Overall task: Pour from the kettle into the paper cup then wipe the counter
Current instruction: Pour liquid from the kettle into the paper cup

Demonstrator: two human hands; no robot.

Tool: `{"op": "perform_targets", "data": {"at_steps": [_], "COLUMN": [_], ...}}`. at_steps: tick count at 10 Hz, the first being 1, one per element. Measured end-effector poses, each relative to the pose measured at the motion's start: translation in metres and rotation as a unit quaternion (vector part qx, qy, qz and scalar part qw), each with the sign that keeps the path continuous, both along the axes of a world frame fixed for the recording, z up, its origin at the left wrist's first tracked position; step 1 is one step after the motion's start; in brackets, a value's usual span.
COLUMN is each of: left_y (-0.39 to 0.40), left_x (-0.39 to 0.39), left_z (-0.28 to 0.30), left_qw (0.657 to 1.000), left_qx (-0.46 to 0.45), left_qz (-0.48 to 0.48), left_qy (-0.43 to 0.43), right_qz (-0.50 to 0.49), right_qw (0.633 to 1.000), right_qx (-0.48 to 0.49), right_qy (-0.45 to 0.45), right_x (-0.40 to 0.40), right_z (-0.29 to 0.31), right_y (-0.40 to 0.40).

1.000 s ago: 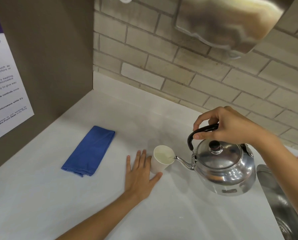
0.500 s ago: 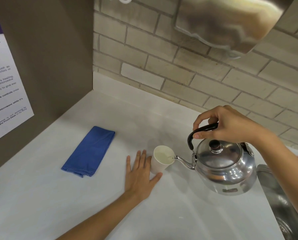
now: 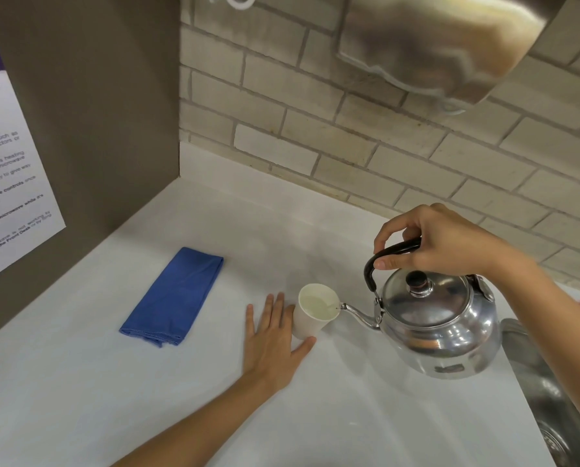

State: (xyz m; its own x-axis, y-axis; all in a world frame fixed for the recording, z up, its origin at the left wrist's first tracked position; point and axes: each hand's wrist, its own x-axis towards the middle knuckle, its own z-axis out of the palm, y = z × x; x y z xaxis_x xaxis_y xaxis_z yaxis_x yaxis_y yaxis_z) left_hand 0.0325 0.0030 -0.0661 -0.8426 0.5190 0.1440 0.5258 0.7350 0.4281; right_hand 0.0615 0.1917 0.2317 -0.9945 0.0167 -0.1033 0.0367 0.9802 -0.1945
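A shiny steel kettle [image 3: 440,328] hangs tilted above the white counter [image 3: 79,382], its spout tip over the rim of a white paper cup [image 3: 310,318]. My right hand [image 3: 440,244] grips the kettle's black handle from above. The cup stands upright with some liquid inside. My left hand [image 3: 273,342] lies flat on the counter, fingers spread, thumb and forefinger against the cup's base. A folded blue cloth [image 3: 174,298] lies on the counter to the left of that hand, apart from it.
A steel sink [image 3: 551,399] sits at the right edge of the counter. A brick wall [image 3: 315,146] runs behind, with a steel dispenser [image 3: 433,45] mounted above. A brown side panel with a printed notice [image 3: 5,183] closes off the left.
The kettle and my right hand have shifted very slightly, staying tilted over the cup. My left hand, the cup and the cloth have not moved.
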Motion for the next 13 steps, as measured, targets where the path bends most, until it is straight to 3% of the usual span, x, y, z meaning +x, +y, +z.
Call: {"op": "perform_targets", "data": {"at_steps": [13], "left_y": [-0.0024], "left_x": [0.0012], "left_z": [0.0054], "left_qw": [1.0], "left_qx": [-0.001], "left_qz": [-0.001], "left_qy": [-0.007], "right_qz": [0.006], "right_qw": [1.0], "right_qx": [-0.001], "right_qy": [-0.011], "right_x": [-0.0052], "right_z": [0.0028], "right_y": [-0.0068]}}
